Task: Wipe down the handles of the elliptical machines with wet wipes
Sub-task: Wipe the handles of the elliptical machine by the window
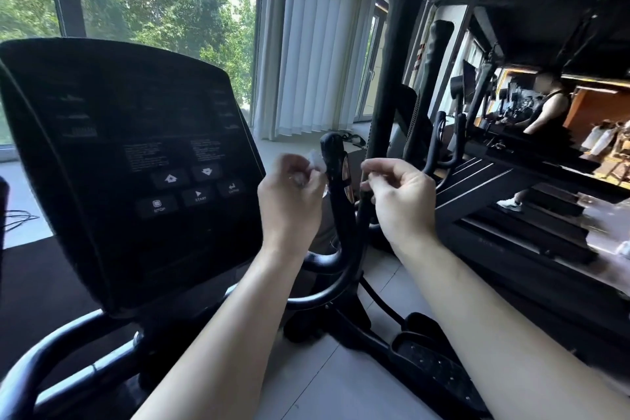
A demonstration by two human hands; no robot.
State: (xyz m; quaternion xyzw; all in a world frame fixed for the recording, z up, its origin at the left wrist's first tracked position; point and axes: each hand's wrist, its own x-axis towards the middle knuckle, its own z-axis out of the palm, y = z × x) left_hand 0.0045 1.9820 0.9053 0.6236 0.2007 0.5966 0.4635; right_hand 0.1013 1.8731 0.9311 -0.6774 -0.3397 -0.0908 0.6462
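1. One console [136, 160], big, to my left; at least two elliptical machines, the second further right.
2. One upright handle [335, 181] between my two hands.
3. Left hand [289, 194] pinches one wet wipe [315, 162] beside the handle top; wiping looks about to begin.
4. Right hand [402, 194] fingers curled; contents unclear.
5. Next: wrap wipe around handle.

The console [136, 160] is showing a matt black plastic face with pale printed buttons. The handle [335, 177] is looking like black rubbery grip above a smooth, slightly glossy painted metal tube. The wipe [315, 164] is appearing thin, white and crumpled, like damp cloth or paper. The curtain [320, 44] is hanging as pale pleated fabric. The floor [327, 378] is reading as smooth light tile, faintly sheened. The pedal [433, 365] is showing dull, textured black plastic.
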